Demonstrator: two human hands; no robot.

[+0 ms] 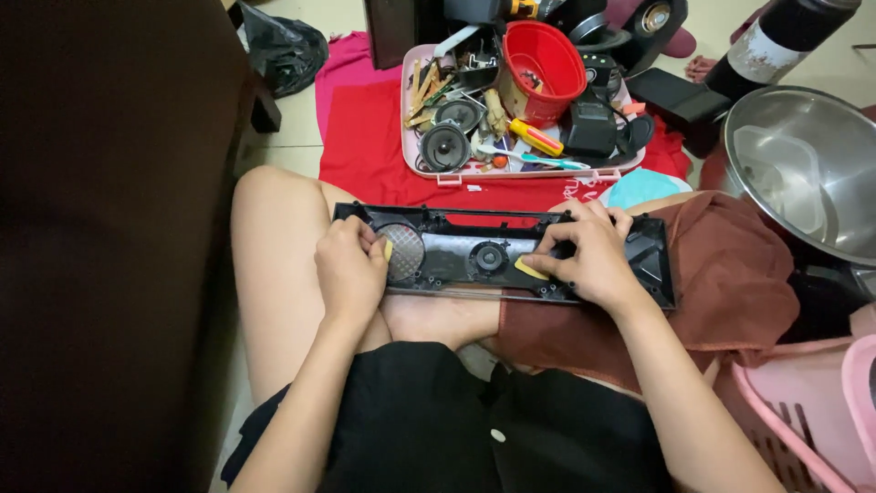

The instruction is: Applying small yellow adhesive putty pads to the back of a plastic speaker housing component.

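Observation:
A long black plastic panel (456,256) with round speaker openings lies across my crossed legs. My left hand (349,271) grips its left end beside a round mesh grille (402,251), with a small yellow piece (388,249) at the fingertips. My right hand (589,258) rests on the panel's right part, fingers curled over it, touching another yellow piece (530,268). A round knob-like boss (489,257) sits in the panel's middle between both hands.
A pink tray (429,169) on a red cloth (365,146) holds loose speakers (445,146), a red cup (543,59), screwdrivers and parts. A steel bowl (808,164) stands at right, a pink basket (812,420) at lower right, dark furniture (109,228) at left.

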